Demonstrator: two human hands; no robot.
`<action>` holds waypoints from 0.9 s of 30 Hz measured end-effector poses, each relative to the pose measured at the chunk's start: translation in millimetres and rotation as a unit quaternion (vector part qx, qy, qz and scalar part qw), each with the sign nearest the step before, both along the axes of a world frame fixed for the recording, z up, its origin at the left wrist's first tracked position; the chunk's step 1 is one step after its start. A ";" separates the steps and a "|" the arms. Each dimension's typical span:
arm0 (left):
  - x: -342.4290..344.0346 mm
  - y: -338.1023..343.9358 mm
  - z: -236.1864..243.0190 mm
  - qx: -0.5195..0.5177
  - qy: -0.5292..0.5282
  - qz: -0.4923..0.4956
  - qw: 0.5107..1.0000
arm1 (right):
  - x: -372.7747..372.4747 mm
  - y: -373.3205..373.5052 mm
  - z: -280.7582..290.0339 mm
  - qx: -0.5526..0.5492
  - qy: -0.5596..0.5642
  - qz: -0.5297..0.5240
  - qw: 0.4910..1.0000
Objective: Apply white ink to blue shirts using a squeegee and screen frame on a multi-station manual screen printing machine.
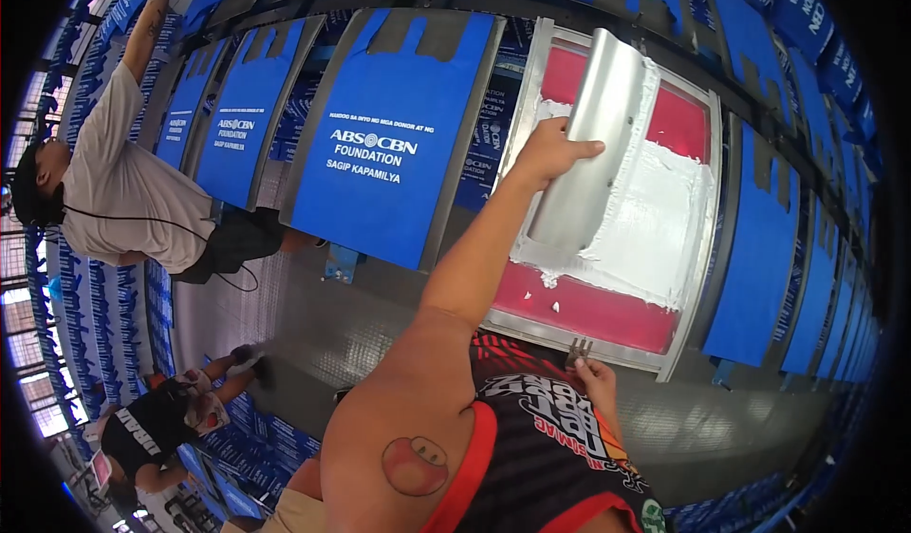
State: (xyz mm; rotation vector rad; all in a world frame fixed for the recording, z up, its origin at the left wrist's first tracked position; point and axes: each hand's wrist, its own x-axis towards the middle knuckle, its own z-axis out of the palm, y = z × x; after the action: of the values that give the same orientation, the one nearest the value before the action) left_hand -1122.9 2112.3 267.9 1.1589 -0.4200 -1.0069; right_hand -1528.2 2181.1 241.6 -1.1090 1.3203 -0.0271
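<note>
My left hand (553, 153) reaches forward and grips a wide silver squeegee (590, 153), thumb lying over its face. Thick white ink clings along the squeegee's right edge. Beneath it lies a screen-printing frame (710, 239) with a metal rim and pinkish-red mesh (579, 303). White ink (650, 234) covers the middle of the mesh, with a few loose blobs near the near end. Close to my body, my right hand (598, 381) has its fingers closed on a small pronged metal piece (579, 351) at the frame's near edge; whether it is loose or fixed, I cannot tell.
Boards carrying blue printed fabric (384, 134) stand left of the frame, and more blue fabric (759, 258) lies to the right. A person in a light shirt (142, 172) reaches up at the left; another in a dark top (147, 433) bends at lower left. Grey floor (313, 310) lies between.
</note>
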 end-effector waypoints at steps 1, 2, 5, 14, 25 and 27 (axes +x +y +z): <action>-3.6 -1.3 2.8 0.000 0.000 0.000 1.000 | 0.3 1.4 -1.2 0.004 -0.002 0.000 1.000; -6.2 -1.2 5.2 0.000 -0.001 0.000 1.000 | 1.0 2.2 -2.3 -0.026 0.003 0.018 0.999; -12.8 1.5 17.1 0.028 -0.021 -0.008 0.999 | 5.8 4.2 0.1 -0.071 0.006 0.024 0.997; -26.1 18.3 45.6 0.049 -0.147 -0.002 0.988 | -0.8 -2.4 -4.2 -0.071 0.010 0.092 0.993; -45.2 7.2 11.9 0.002 -0.046 0.075 0.996 | 10.9 -4.8 6.1 -0.077 0.013 0.087 0.993; -43.5 3.8 8.5 -0.012 -0.014 0.095 0.995 | 10.9 -3.4 7.4 -0.067 0.035 0.072 0.994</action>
State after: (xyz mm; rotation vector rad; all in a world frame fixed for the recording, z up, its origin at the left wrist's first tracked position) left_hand -1166.4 2116.1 276.3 1.1688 -0.3359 -0.8200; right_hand -1517.4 2177.6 249.0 -1.3286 1.3127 0.0304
